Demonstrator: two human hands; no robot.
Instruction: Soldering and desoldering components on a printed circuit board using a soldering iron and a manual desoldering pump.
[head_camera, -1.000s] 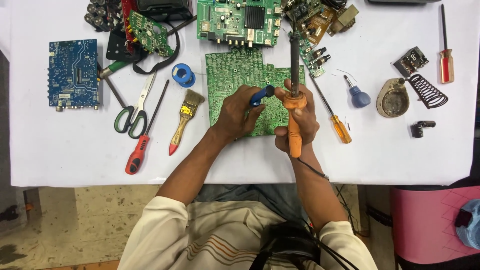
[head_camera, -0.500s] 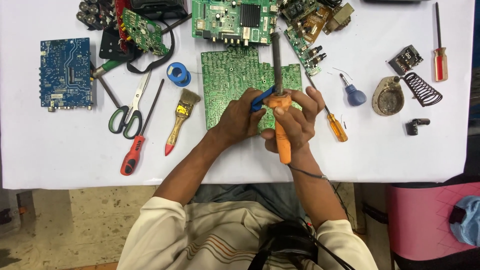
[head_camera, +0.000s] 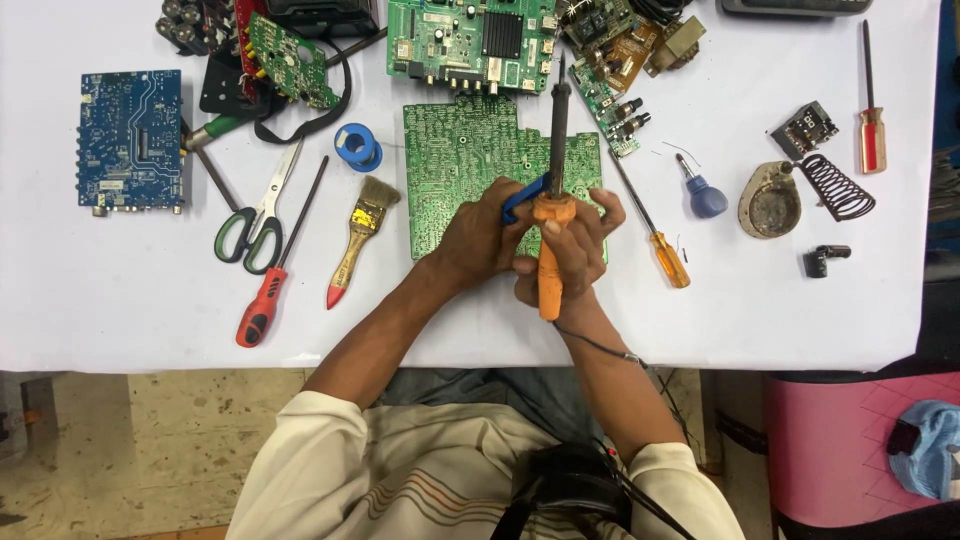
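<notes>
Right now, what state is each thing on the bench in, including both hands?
Left hand: closed on a blue tool, resting on the green circuit board.
Right hand: gripping the soldering iron, tip pointing away from the person.
Green circuit board: lying flat, solder side up.
Scissors: closed, lying flat.
Paintbrush: lying untouched.
Red screwdriver: lying untouched.

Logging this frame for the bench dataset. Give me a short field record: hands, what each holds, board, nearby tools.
left hand: grips a blue tool, resting on the board
right hand: holds the soldering iron by its orange handle, tip pointing away from the person
board: green, flat on the white table, under both hands
left of board: brush, red screwdriver, scissors, solder spool, blue board
right of board: orange screwdriver, iron stand
</notes>
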